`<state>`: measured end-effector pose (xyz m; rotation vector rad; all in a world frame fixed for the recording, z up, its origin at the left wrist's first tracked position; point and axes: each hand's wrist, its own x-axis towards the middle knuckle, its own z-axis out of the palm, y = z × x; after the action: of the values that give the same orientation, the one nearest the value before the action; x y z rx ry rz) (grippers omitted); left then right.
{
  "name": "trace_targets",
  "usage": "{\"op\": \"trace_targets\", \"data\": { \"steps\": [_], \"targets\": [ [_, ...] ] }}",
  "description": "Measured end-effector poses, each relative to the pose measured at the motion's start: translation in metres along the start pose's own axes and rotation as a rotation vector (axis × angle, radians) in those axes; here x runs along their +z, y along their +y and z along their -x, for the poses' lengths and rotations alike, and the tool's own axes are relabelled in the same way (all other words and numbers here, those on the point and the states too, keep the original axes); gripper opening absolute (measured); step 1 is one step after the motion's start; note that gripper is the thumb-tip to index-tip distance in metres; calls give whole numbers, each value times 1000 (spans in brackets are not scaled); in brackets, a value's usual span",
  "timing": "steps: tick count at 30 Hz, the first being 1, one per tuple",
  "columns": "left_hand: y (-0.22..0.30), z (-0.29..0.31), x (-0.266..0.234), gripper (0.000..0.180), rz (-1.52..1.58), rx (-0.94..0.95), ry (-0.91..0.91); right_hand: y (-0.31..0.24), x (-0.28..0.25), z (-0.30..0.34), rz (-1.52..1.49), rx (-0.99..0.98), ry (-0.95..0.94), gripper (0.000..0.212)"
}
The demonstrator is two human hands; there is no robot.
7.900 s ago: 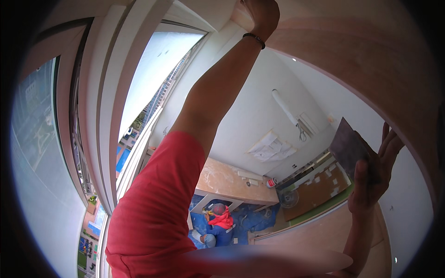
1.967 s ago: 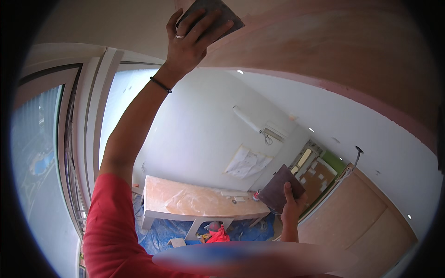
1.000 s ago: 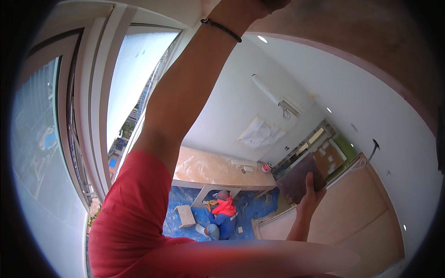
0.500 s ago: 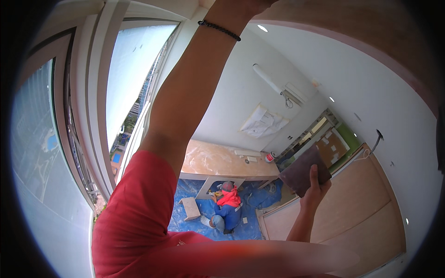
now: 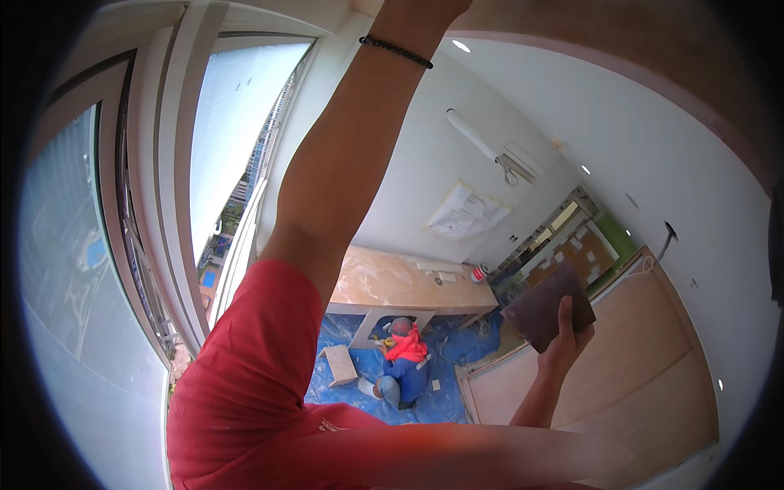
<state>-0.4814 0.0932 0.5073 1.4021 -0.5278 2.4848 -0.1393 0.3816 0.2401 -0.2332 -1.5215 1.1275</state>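
My left arm is raised along a steep slant, red sleeve at the shoulder and a dark beaded bracelet (image 5: 396, 51) at the wrist. My left hand (image 5: 437, 6) runs out of the top edge beside the brownish overhead surface, so its fingers and anything in them are hidden. Lower right, my right hand (image 5: 563, 347) grips a dark brown square sheet (image 5: 549, 309) that looks like sandpaper. Its thumb lies over the sheet's near face, with the other fingers behind. The sheet is held up in the air, tilted.
A window (image 5: 237, 139) stands at my left. Below, a person (image 5: 404, 363) in blue crouches on blue floor sheeting (image 5: 453, 347) beside a wooden counter (image 5: 384, 278). A small wooden stool (image 5: 339, 365) is near them. Wood panels (image 5: 621, 367) stand at right; a cable (image 5: 667, 237) hangs overhead.
The view has shifted slightly. My left hand has slid a little farther out past the top edge. My right hand, still gripping the dark sheet, appears slightly farther right.
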Motion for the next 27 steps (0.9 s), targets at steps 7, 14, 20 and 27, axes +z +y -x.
{"op": "trace_targets", "data": {
  "steps": [7,14,20,27],
  "targets": [
    [-11,13,5,33,-170,-150,129,5,0,1,16,10,26,42],
    [8,-2,15,33,-157,-48,33,7,-5,-5,33,16,-59,61],
    [-3,6,-15,31,-105,-94,96,12,4,-3,-2,39,6,45],
    [-3,-11,7,28,-50,-94,20,17,18,-12,1,41,-104,62]
  ]
}}
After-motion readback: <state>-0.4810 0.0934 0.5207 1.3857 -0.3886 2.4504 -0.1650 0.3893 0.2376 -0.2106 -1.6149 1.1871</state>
